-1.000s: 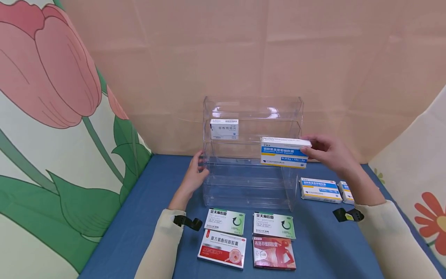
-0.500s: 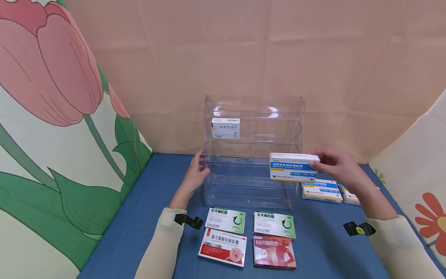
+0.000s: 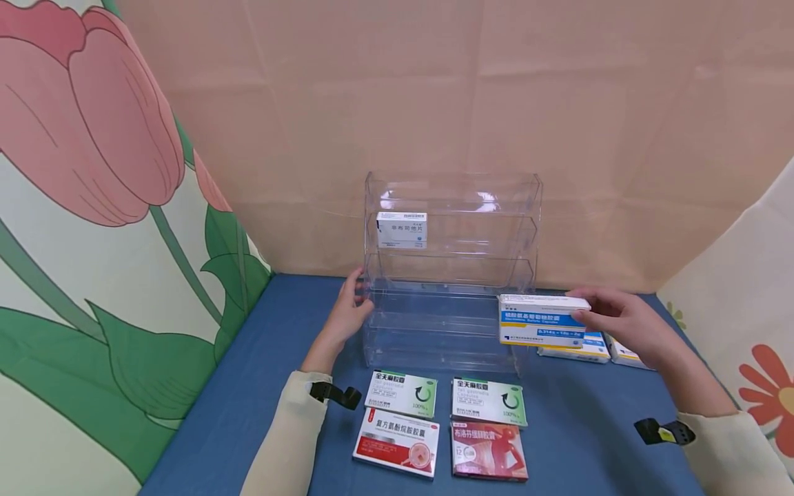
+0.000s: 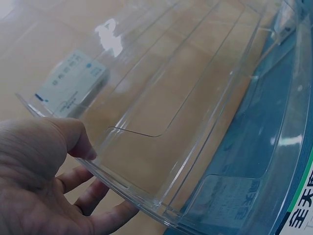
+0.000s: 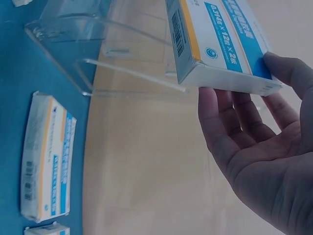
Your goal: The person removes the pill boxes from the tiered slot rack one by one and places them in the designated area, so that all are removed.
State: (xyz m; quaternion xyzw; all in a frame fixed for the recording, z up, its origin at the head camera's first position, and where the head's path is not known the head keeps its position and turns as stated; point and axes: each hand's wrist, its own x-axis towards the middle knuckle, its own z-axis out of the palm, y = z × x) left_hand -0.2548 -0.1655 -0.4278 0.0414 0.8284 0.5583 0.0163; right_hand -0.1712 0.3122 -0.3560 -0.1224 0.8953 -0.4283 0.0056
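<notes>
My right hand (image 3: 626, 327) pinches a white, blue and yellow medicine box (image 3: 543, 322) by its right end, thumb in front and fingers behind. That box is held up in front of the lower right part of a clear tiered display rack (image 3: 440, 344). In the left wrist view, my left hand (image 4: 54, 176) grips the rack's side edge between thumb and fingers. A small white medicine box (image 3: 402, 231) stands at the left of an upper tier. The right wrist view shows the held box (image 5: 220, 44) tilted, thumb on its printed face.
Behind the held box lie two more blue-and-white boxes (image 3: 626, 353) on the blue table. Before the rack lie two green-and-white boxes (image 3: 400, 394), a red-and-white box (image 3: 395, 442) and a pinkish-red box (image 3: 489, 451). A beige cloth (image 3: 434, 83) hangs behind.
My right hand has moved down and to the right with the medicine box, which now partly covers a box on the table. The left hand stays on the rack's side.
</notes>
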